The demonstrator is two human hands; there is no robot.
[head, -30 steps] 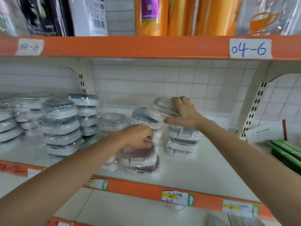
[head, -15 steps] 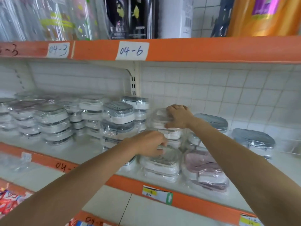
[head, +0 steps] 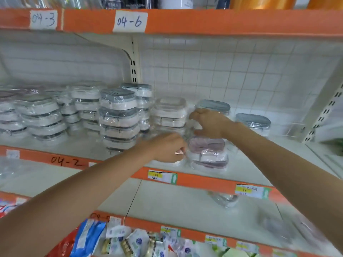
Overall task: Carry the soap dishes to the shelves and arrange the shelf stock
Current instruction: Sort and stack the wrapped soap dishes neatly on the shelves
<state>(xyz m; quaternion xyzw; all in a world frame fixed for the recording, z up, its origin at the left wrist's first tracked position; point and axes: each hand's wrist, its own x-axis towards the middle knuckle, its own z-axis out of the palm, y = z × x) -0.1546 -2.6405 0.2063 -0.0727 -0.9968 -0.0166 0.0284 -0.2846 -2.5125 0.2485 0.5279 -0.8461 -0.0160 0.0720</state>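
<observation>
Wrapped soap dishes stand in stacks along the white shelf (head: 246, 169). My left hand (head: 167, 148) is curled at the shelf's front and grips a white dish that it mostly hides. Just to its right sits a pink stack (head: 207, 153). Above that stack my right hand (head: 211, 123) curls fingers and thumb round a clear-wrapped dish, in front of a grey-lidded dish (head: 215, 105). A white stack (head: 170, 112) stands between the hands and the tall grey-and-white stack (head: 118, 117).
Another grey-lidded dish (head: 253, 121) stands further right, with bare shelf beyond it up to a slotted upright (head: 323, 115). The orange upper shelf (head: 222, 21) hangs close overhead. A wrapped item (head: 225, 199) lies on the shelf below; packets (head: 130, 242) fill the bottom one.
My right hand left the white stack and moved right, above the pink stack. My left hand slid right along the shelf front. The view tipped downward.
</observation>
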